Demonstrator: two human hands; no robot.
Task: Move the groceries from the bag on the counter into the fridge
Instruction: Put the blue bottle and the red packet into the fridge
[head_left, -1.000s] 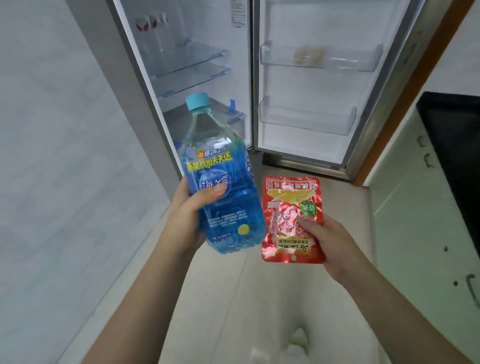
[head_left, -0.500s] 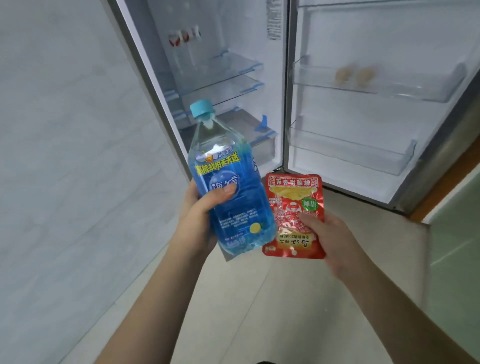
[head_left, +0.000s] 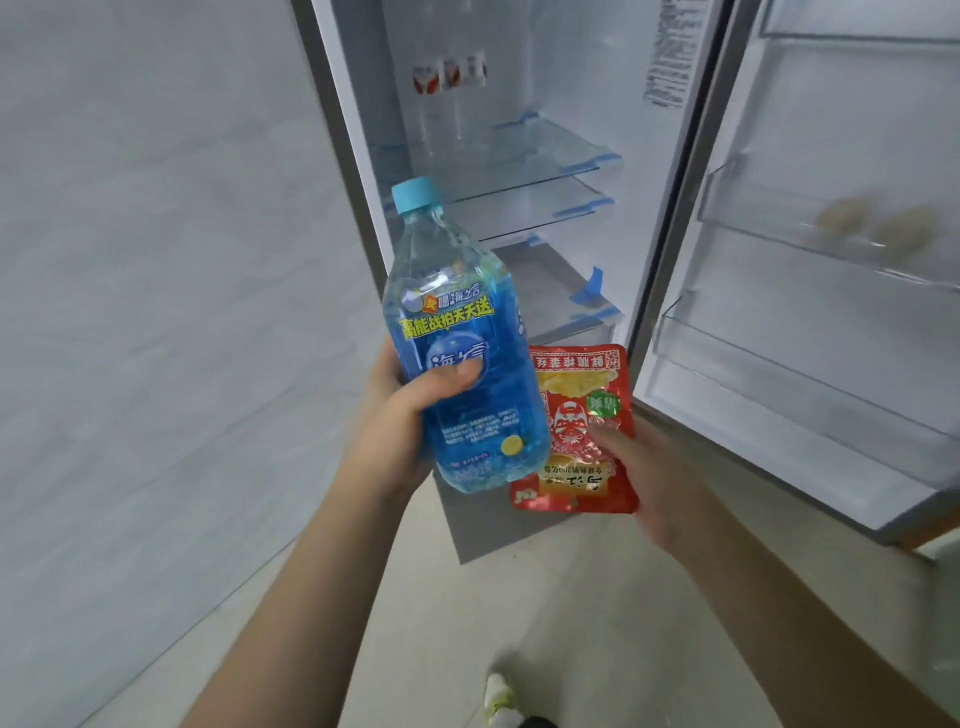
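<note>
My left hand (head_left: 395, 421) grips a blue drink bottle (head_left: 462, 353) with a light-blue cap, held nearly upright in front of the open fridge (head_left: 519, 130). Beside it my right hand (head_left: 654, 478) pinches a red foil snack packet (head_left: 576, 431) by its right edge, thumb on the front. Both items hang just outside the fridge's lower opening. Inside the fridge, glass shelves (head_left: 530, 171) with blue tape are stacked one above the other. The bag and the counter are out of view.
The fridge door (head_left: 810, 322) stands open to the right, with clear door bins; the upper bin (head_left: 831, 228) holds two pale round items. Clear bottles (head_left: 447, 93) with red labels stand at the back of a fridge shelf. A grey wall (head_left: 156, 312) runs along the left. My shoe (head_left: 501, 699) shows on the tiled floor.
The fridge now fills more of the view and sits closer. Both hands with the bottle and the packet have come nearer its opening. Grips are unchanged.
</note>
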